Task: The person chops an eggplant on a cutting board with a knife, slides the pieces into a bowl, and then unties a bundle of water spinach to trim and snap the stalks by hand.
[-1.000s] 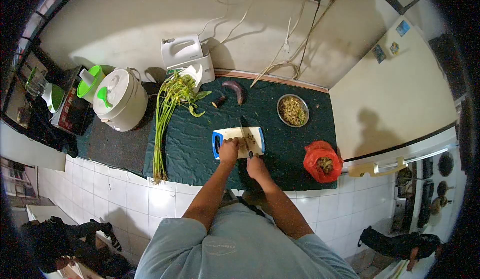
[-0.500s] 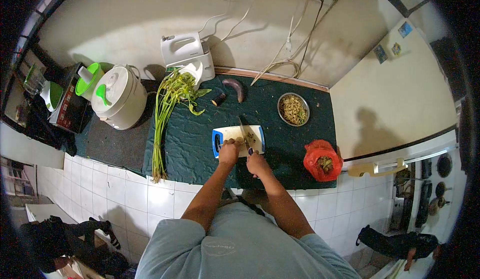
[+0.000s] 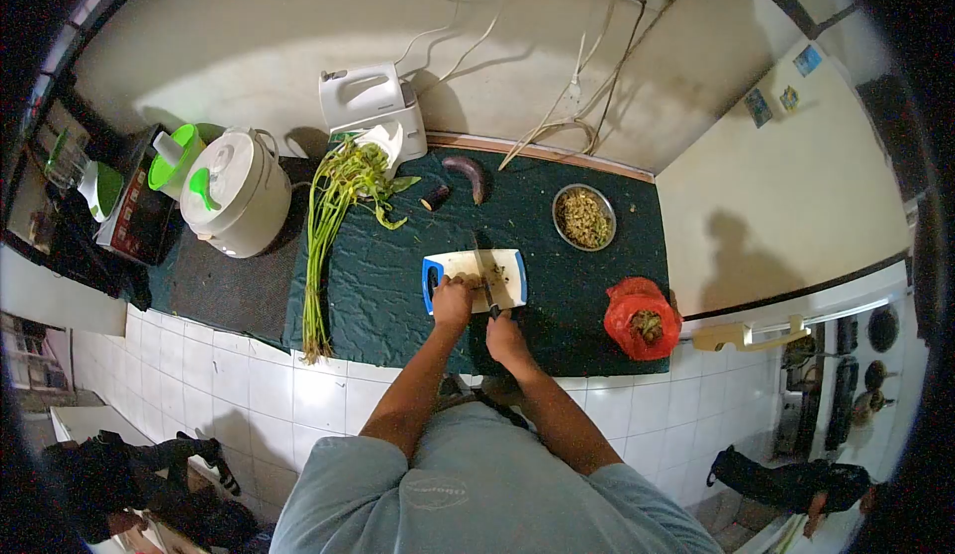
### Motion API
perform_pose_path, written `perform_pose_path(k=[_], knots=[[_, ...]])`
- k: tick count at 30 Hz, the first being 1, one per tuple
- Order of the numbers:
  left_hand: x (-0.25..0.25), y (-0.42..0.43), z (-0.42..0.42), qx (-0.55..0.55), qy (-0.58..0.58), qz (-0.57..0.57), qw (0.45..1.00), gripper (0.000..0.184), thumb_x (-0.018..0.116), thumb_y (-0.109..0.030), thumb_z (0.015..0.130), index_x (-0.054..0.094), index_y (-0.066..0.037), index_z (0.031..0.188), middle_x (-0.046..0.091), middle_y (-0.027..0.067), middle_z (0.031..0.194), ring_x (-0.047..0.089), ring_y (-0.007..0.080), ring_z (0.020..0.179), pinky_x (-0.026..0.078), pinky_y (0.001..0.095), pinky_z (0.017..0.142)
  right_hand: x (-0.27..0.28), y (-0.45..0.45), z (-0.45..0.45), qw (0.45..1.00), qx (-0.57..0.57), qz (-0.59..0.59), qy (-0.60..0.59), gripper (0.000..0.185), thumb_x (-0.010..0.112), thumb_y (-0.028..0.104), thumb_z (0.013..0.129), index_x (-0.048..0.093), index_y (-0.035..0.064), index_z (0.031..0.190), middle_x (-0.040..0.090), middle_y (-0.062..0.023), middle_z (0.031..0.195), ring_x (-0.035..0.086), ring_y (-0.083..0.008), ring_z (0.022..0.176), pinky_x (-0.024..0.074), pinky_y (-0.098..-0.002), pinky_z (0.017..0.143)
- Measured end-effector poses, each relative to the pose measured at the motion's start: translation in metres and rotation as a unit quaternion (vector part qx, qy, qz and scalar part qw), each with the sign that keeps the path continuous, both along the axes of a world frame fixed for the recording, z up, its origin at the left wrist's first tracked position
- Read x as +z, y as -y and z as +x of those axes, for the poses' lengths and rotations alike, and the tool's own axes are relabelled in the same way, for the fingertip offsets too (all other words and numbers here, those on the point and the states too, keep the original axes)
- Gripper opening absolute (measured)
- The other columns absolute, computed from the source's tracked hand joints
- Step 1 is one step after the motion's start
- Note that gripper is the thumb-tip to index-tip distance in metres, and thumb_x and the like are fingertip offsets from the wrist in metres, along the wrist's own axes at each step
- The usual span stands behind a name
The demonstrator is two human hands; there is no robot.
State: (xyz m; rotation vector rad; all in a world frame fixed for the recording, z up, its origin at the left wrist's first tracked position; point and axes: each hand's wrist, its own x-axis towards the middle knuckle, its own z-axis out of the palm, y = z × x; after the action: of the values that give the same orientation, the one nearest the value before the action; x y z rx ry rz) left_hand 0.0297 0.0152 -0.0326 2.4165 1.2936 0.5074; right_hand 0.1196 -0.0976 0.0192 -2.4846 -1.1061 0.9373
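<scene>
My right hand [image 3: 505,335] is closed around the dark handle of a kitchen knife [image 3: 483,268]. Its blade points away from me across a white cutting board [image 3: 510,293] with blue ends. On the board's left half, my left hand [image 3: 455,300] has its fingers curled down just left of the blade. A small piece seems to be under those fingertips, too covered to name. Small cut bits [image 3: 497,273] lie right of the blade. Beyond the board are a whole eggplant [image 3: 468,174] and a short cut eggplant piece [image 3: 436,197].
A metal bowl of chopped food [image 3: 584,218] and a red plastic bag [image 3: 637,300] with scraps stand to the right. Long leafy green stalks [image 3: 320,256] lie at left, near a rice cooker [image 3: 234,191] and a white hand mixer [image 3: 370,96]. Cables hang along the wall.
The knife and my right hand have shifted slightly left and towards me. My left hand has moved a little left, and the pale piece by its fingertips is now less visible.
</scene>
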Motion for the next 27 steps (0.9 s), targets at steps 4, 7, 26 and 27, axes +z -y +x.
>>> perform_pose_path(k=[4, 7, 26, 27], knots=[[0.030, 0.006, -0.003, 0.033, 0.010, -0.034, 0.999, 0.019, 0.062, -0.016, 0.078, 0.066, -0.013, 0.096, 0.065, 0.0127, 0.089, 0.061, 0.0310, 0.092, 0.053, 0.0436, 0.075, -0.002, -0.010, 0.008, 0.999, 0.031, 0.027, 0.026, 0.035, 0.045, 0.023, 0.096, 0.045, -0.0085, 0.112, 0.065, -0.0305, 0.091, 0.064, -0.0460, 0.089, 0.0507, -0.0532, 0.076], [0.028, 0.003, 0.000, 0.083, 0.022, -0.082, 0.993, 0.023, 0.063, -0.019, 0.081, 0.060, -0.014, 0.102, 0.064, 0.0165, 0.088, 0.063, 0.0343, 0.087, 0.053, 0.0461, 0.073, 0.030, -0.025, 0.014, 0.999, 0.005, -0.021, -0.026, 0.034, 0.046, 0.022, 0.096, 0.045, -0.0089, 0.111, 0.064, -0.0308, 0.091, 0.064, -0.0470, 0.083, 0.0513, -0.0524, 0.072], [0.020, 0.002, -0.002, 0.078, 0.023, -0.109, 0.991, 0.022, 0.061, -0.022, 0.085, 0.052, -0.013, 0.103, 0.062, 0.0203, 0.092, 0.064, 0.0408, 0.080, 0.053, 0.0485, 0.067, 0.002, 0.005, -0.014, 1.000, -0.021, 0.021, -0.003, 0.038, 0.047, 0.025, 0.096, 0.045, -0.0084, 0.113, 0.063, -0.0335, 0.095, 0.062, -0.0481, 0.093, 0.0494, -0.0547, 0.081], [0.021, 0.000, -0.001, 0.082, 0.024, -0.108, 0.991, 0.022, 0.061, -0.022, 0.085, 0.052, -0.013, 0.103, 0.062, 0.0203, 0.092, 0.064, 0.0408, 0.080, 0.053, 0.0485, 0.067, 0.016, 0.000, -0.013, 0.999, -0.007, 0.045, -0.002, 0.038, 0.047, 0.025, 0.095, 0.045, -0.0090, 0.114, 0.063, -0.0337, 0.095, 0.062, -0.0480, 0.093, 0.0494, -0.0546, 0.081]])
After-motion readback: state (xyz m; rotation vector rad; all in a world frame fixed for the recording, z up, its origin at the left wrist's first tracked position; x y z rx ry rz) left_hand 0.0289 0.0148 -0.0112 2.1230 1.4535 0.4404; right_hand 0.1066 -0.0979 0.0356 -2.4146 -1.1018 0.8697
